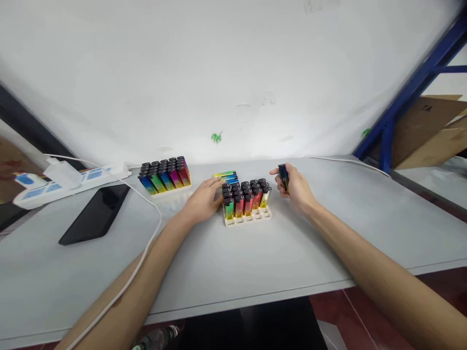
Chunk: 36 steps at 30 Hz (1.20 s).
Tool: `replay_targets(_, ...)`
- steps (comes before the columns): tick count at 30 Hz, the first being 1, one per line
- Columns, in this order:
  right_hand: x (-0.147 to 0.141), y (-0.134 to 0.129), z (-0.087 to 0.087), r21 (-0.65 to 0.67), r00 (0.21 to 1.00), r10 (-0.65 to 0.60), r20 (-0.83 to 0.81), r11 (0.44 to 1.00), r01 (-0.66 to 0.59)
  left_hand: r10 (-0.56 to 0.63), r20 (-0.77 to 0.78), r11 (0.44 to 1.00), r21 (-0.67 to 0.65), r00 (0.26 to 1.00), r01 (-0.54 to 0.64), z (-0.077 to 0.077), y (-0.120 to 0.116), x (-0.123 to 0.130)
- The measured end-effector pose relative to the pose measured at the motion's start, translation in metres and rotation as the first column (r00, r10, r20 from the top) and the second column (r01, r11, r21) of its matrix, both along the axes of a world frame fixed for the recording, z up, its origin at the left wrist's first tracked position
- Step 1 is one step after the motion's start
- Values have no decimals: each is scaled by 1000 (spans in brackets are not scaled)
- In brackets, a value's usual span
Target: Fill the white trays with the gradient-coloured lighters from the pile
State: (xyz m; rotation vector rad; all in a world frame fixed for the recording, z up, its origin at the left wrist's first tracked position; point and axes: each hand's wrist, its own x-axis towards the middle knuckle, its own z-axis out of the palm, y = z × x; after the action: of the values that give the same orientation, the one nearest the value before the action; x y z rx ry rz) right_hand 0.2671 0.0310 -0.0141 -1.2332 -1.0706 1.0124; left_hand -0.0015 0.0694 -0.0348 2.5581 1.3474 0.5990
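Observation:
My right hand (pixel 295 187) is raised over the table, its fingers wrapped round a dark-topped lighter (pixel 283 178) held upright. To its left stands a white holed tray (pixel 249 219) with several upright lighters (pixel 248 204) in green, red and yellow, all with black tops. Holes show along the tray's front edge. My left hand (pixel 205 198) rests at the tray's left side, fingers stretched toward a few blue and green lighters (pixel 228 178) lying flat behind it. The fingertips are close to these; whether they touch is unclear.
A second white tray (pixel 171 192) full of upright multicoloured lighters (pixel 166 175) stands back left. Beside it are a black phone (pixel 95 214) and a power strip (pixel 93 179) with plugs. A white cable (pixel 155 233) crosses my left forearm. Blue shelving (pixel 388 141) and cardboard boxes (pixel 419 131) stand right.

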Motion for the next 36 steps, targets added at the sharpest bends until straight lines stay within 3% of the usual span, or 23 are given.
replay_targets(6,-4,0,-3,34,999,29,35,999,-30,-9,10,1000,8,1000,9,0,0,0)
replay_targets(14,-5,-3,1,15,991,107,-77,994,-106,-22,-9,1000,2,1000,22,0,-1,1)
replay_targets(22,-1,-1,2,-98,991,89,-103,990,-99,-41,16,999,20,999,40,-2,-1,0)
replay_targets(36,-4,-5,6,-84,984,80,-157,992,-94,-11,-30,1000,17,1000,11,2,-4,1)
